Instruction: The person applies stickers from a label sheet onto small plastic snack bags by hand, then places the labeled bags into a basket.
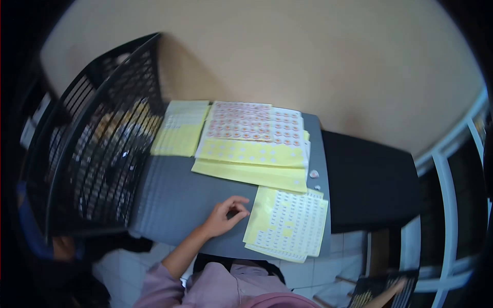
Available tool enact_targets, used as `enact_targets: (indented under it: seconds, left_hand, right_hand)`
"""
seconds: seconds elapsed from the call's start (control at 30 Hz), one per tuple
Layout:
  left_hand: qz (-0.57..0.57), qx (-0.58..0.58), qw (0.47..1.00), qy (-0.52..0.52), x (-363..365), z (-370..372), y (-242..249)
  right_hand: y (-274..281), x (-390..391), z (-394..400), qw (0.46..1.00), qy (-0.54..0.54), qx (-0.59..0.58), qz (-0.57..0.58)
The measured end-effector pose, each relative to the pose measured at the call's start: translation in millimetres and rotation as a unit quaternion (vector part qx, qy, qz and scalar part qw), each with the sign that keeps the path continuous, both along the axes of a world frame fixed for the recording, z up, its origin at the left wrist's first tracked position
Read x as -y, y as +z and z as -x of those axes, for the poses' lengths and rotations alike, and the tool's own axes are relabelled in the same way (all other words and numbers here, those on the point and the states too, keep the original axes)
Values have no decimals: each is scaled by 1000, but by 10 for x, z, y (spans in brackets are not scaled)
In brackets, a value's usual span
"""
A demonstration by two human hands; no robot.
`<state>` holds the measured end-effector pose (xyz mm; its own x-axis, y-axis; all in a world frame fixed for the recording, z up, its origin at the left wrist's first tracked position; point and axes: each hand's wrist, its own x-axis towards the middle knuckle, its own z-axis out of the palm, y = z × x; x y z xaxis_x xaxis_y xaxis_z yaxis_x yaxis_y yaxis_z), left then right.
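Note:
My left hand [228, 214] hovers over or rests on the grey table, fingers curved and apart, with nothing visible between them. Just right of it lies a stack of yellow-backed sheets with small printed white labels [287, 220]. Behind are larger yellow sheets [241, 172] and sheets of round red-and-white stickers [239, 120]. Two small pale round pieces, one larger [314, 174] and one smaller [317, 187], are near the table's right edge. At the bottom right, my right hand [398, 287] is over a dark crate; its fingers are too blurred to read.
A large black slatted crate [102, 149] stands on the left, with blurred yellow and shiny contents. More yellow sheets [179, 128] lie beside it. A black surface [372, 179] adjoins the table [174, 195] on the right. The dark crate [362, 292] below holds yellow items.

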<state>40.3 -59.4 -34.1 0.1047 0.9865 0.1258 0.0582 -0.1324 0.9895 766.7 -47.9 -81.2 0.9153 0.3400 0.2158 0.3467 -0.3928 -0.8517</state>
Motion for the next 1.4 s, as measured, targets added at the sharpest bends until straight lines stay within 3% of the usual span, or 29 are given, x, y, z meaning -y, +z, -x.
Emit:
enact_targets:
  seconds: [0.07, 0.1, 0.17, 0.2, 0.23, 0.33, 0.47, 0.53, 0.6, 0.67, 0.77, 0.8, 0.87, 0.9, 0.97, 1.03, 1.1, 1.3, 1.4]
  left_hand:
    - [12, -34, 999, 24, 163, 115, 5]
    - [8, -33, 999, -9, 232, 190, 3]
    - [-39, -83, 994, 60, 428, 413, 19]
    - [-43, -84, 995, 40, 506, 508, 60]
    - [-42, -107, 992, 50, 596, 626, 123]
    - [-31, -145, 987, 67, 871, 956, 305]
    - [-45, -196, 976, 79, 1211, 1429, 238]
    - [-163, -311, 932, 92, 1297, 1590, 175]
    - [-111, -316, 938, 88, 1379, 1777, 13]
    - [-116, -469, 873, 63, 1407, 1898, -63]
    - [-85, -468, 877, 61, 1315, 2045, -98]
    - [-108, -466, 878, 6, 1240, 2090, -150]
    - [-115, -532, 839, 22, 1189, 2229, -313]
    - [-69, -549, 833, 11, 1170, 2286, -417]
    - [-97, -550, 830, -20, 1124, 2401, -640]
    - [-116, -553, 825, 1, 1083, 2466, -784]
    - [-129, -554, 822, 35, 1034, 2449, -871]
    - [-135, -528, 837, 51, 1036, 2262, -661]
    - [-118, -540, 828, 91, 1064, 1936, -633]
  right_hand:
    - [213, 640, 182, 997, -57, 25, 35]
    - [101, 343, 191, 977, -68, -84, -182]
    - [574, -86, 1117, 959, 94, -12, -269]
    - [957, -241, 1885, 954, 143, 3, -264]
    - [1226, -339, 2550, 911, 248, -32, -329]
    - [1847, -431, 4212, 869, 403, 30, -285]
    - [2345, -345, 5823, 742, 580, 137, -307]
    - [2600, -243, 6498, 652, 634, 206, -361]
    - [2855, -152, 7065, 569, 670, 255, -404]
    - [3032, -103, 7617, 503, 690, 263, -449]
    - [2889, 7, 8216, 466, 713, 181, -493]
    - [2727, 91, 8330, 462, 714, 133, -508]
    - [2342, 232, 8448, 486, 690, 100, -527]
    - [2149, 283, 8449, 512, 685, 100, -508]
    - [1843, 405, 8389, 550, 669, 104, -489]
    - [1568, 484, 8259, 585, 656, 82, -471]
    - [1334, 578, 7958, 653, 615, 104, -428]
    - [479, 782, 6437, 880, 329, 170, -299]
    - [-126, 983, 5508, 952, 166, 84, -243]
